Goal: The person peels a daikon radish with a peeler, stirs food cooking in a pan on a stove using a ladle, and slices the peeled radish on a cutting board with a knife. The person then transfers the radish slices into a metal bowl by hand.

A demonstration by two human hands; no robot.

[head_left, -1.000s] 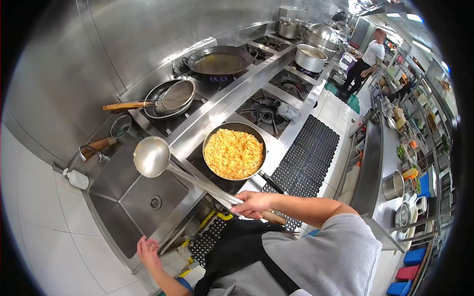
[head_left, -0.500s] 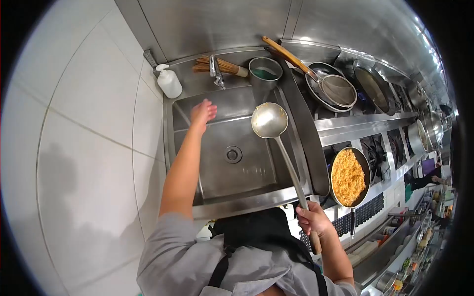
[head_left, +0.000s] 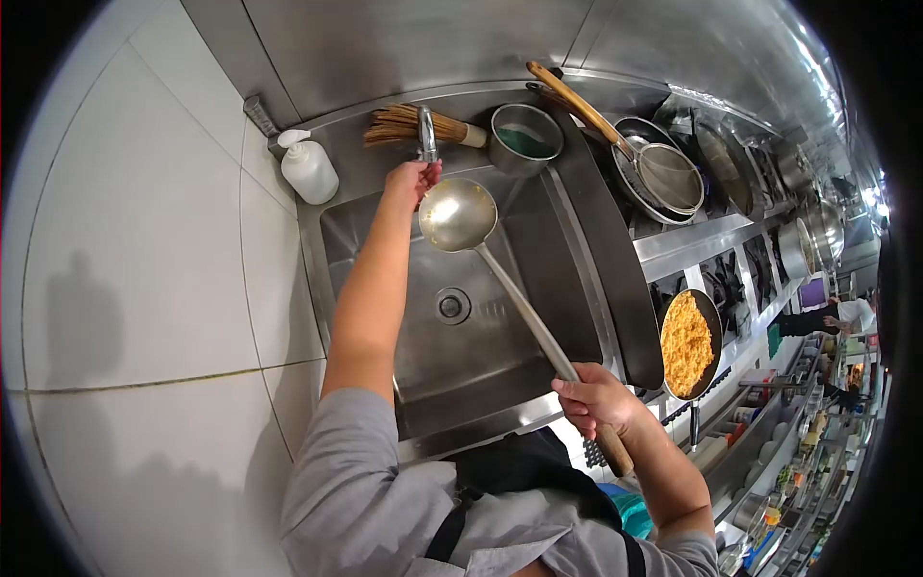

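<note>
Your ladle [head_left: 527,313] is shiny metal, its grip [head_left: 615,452] smooth wood; your sink [head_left: 481,356] looks satiny metal, the bottle [head_left: 310,173] smooth plastic, the brush [head_left: 409,125] rough, straw-like bristle.

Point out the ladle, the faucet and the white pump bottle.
Ladle [head_left: 459,215], head view: on its round metal bowl.
Faucet [head_left: 427,130], head view: on its metal spout.
White pump bottle [head_left: 311,173], head view: on its body, below the pump top.

Ladle [head_left: 459,214] blocked part of the left hand [head_left: 409,181], so I couldn't tell if its fingers touched the faucet [head_left: 427,130]. Right hand [head_left: 598,399] hid a stretch of the ladle, faucet covered some brush [head_left: 399,127], and the shelf clutter [head_left: 772,516] was way too tiny to ID.
</note>
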